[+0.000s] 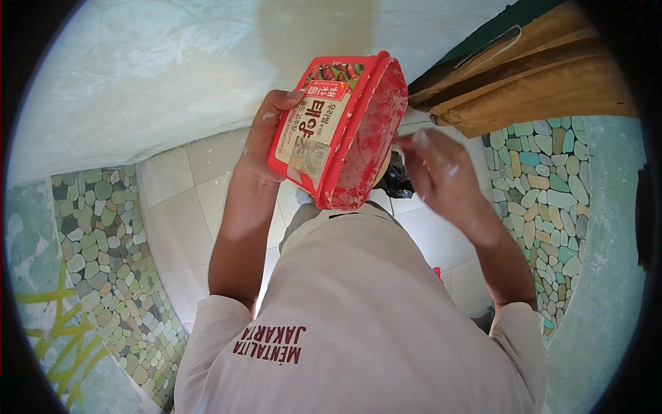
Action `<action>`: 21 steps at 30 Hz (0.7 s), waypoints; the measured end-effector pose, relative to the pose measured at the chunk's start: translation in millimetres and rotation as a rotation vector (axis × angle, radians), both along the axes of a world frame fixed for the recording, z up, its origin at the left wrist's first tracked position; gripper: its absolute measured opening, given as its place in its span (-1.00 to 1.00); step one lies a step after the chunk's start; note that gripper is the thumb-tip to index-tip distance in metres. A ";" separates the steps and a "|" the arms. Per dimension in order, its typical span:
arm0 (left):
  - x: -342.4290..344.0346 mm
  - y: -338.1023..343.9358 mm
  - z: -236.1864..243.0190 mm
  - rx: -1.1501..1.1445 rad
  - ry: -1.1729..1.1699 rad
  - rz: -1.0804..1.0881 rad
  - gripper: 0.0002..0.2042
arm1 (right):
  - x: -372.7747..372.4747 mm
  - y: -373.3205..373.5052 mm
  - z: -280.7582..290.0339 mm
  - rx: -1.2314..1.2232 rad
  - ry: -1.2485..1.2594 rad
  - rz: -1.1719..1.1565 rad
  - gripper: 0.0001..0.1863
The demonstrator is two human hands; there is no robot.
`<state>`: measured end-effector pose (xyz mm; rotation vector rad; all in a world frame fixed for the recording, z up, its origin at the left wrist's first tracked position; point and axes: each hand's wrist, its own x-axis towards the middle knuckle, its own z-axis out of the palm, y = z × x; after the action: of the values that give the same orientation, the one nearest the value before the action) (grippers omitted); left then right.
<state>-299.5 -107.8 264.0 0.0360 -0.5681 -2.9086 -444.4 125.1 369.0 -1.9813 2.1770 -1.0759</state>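
My left hand [265,131] grips a red plastic tub [336,148] from its left side, thumb on the printed label. The tub is tilted, its open mouth facing right, and whitish smears coat its inner wall and rim. Just right of the opening is my right hand [441,172], fingers curled together and marked with pale smears. What those fingers hold, if anything, cannot be made out. Below the tub, partly hidden by it and by my right hand, lies a crumpled black plastic bag [396,181].
A pale, scuffed wall [172,76] rises ahead. Brown folded sheeting [531,83] hangs at the upper right. Light square tiles [176,214] cover the floor, with pebble mosaic strips [103,228] on both sides. A small red thing [436,272] shows beside my body.
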 end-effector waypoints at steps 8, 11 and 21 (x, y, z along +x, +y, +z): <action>0.1 -1.6 5.6 -0.018 0.010 -0.046 -0.62 | 4.1 4.1 8.2 0.108 -0.050 -0.017 -0.79; -1.8 -0.5 7.1 -0.020 -0.026 0.001 -0.61 | 6.4 7.2 7.0 0.104 -0.055 -0.014 -0.80; -6.8 13.1 46.3 0.107 -0.052 -0.003 -0.59 | 5.7 6.5 11.6 0.105 -0.017 -0.018 -0.81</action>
<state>-306.3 -94.7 310.3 0.1255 -0.4205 -2.9461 -438.6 131.7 380.6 -1.9062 2.1974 -0.9560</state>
